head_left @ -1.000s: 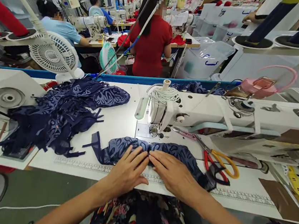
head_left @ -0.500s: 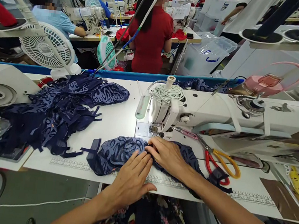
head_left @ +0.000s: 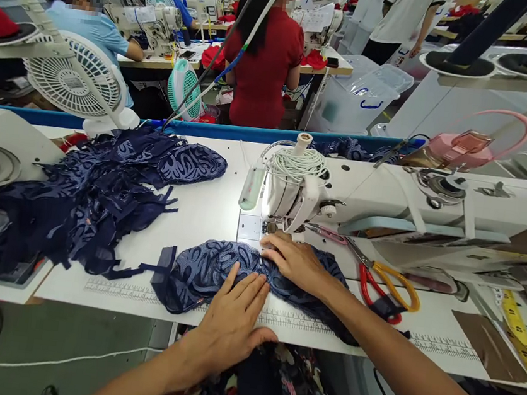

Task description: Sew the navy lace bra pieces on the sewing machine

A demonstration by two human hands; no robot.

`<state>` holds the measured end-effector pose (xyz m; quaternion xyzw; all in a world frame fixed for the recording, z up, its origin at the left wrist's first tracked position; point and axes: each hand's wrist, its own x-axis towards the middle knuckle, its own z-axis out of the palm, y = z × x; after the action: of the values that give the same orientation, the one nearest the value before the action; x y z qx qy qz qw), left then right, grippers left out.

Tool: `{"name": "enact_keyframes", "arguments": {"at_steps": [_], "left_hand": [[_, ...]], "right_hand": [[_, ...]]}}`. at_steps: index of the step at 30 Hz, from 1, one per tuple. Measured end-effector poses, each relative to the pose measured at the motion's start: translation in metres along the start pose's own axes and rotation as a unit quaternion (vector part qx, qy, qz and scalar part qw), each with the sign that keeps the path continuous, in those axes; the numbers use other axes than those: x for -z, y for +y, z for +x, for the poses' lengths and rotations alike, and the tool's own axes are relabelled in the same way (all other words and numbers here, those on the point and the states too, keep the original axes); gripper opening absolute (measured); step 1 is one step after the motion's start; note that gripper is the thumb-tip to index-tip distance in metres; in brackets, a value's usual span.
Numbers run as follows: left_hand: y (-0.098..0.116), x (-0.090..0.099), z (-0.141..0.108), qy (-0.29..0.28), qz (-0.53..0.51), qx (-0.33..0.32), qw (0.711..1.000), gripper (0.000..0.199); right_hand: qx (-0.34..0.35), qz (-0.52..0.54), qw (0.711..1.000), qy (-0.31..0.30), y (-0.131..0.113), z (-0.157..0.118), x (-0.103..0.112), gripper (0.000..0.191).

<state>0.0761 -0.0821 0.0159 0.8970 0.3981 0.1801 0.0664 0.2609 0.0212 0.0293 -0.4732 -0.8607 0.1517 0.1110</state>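
Observation:
A navy lace bra (head_left: 208, 264) with moulded cups lies along the front of the sewing machine bed, its right part partly hidden under my right arm. My left hand (head_left: 236, 312) rests flat on its middle, fingers stretched out and thumb apart. Just below the presser foot (head_left: 272, 227), my right hand (head_left: 297, 261) lies over the bra's centre, with a small gap showing between its thumb and bent forefinger. Nothing shows between those fingertips. The bra's upper edge sits in front of the metal needle plate (head_left: 249, 227), apart from it on the left side.
A heap of navy lace pieces (head_left: 96, 204) covers the table's left. Scissors with red and orange handles (head_left: 393, 285) lie right of my right hand. The machine head (head_left: 292, 194) stands above. A fan (head_left: 75, 74) and seated co-workers are beyond the table.
My right hand has moved slightly up toward the presser foot, its forefinger and thumb now further apart. My left hand stays flat on the bra. The view has shifted slightly.

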Motion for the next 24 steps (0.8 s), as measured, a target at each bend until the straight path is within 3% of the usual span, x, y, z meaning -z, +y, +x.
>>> {"name": "enact_keyframes", "arguments": {"at_steps": [3, 5, 8, 10, 13, 21, 24], "left_hand": [[-0.010, 0.013, 0.019, 0.030, -0.034, 0.054, 0.998, 0.030], [-0.024, 0.019, 0.036, 0.044, -0.034, 0.117, 0.992, 0.028], [-0.046, 0.022, 0.062, -0.016, -0.072, 0.174, 0.982, 0.030], [-0.058, 0.022, 0.073, -0.061, -0.102, 0.168, 0.979, 0.024], [-0.065, 0.022, 0.079, -0.078, -0.111, 0.156, 0.978, 0.010], [-0.056, -0.001, 0.069, -0.012, -0.026, 0.145, 0.989, 0.009], [-0.056, -0.010, 0.070, 0.011, 0.012, 0.138, 0.990, 0.012]], "right_hand": [[0.019, -0.033, 0.999, 0.018, 0.002, -0.007, 0.003, 0.014], [0.038, -0.046, 0.998, 0.025, 0.000, -0.009, 0.003, 0.013], [0.063, -0.059, 0.996, 0.038, -0.004, -0.010, 0.004, 0.017], [0.071, -0.063, 0.994, 0.046, -0.005, -0.012, 0.006, 0.021], [0.074, -0.057, 0.994, 0.050, -0.005, -0.016, 0.009, 0.023], [0.018, 0.054, 0.998, -0.005, 0.003, -0.005, 0.005, 0.019], [-0.002, 0.052, 0.999, 0.001, 0.004, 0.001, -0.001, 0.019]]}}
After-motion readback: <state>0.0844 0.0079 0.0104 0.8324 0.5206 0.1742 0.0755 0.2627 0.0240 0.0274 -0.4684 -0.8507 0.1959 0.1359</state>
